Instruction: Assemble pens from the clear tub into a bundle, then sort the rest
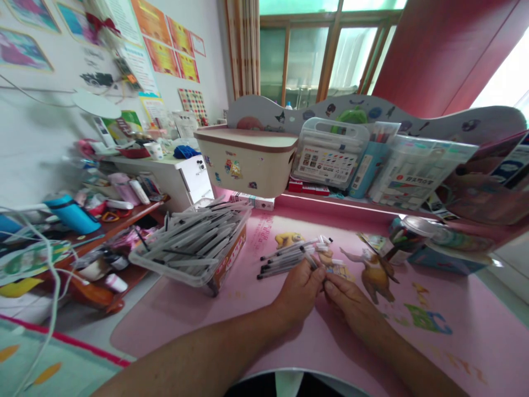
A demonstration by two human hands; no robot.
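Note:
My left hand (300, 289) and my right hand (351, 300) meet over the pink desk mat (264, 309), fingertips pressed together round a thin pen (311, 260) whose end sticks out above the left fingers. Just beyond them lies a loose row of several white pens with black tips (289, 255). To the left a clear tray (194, 242) is heaped with many more such pens and rests on an orange box. What the right fingers pinch is too small to make out.
A cream storage bin (248, 162) stands at the back of the desk. Marker sets in clear cases (334, 154) line the shelf. A blue box with a round container (433, 242) sits at the right. Cluttered shelves and a teal bottle (72, 215) fill the left side.

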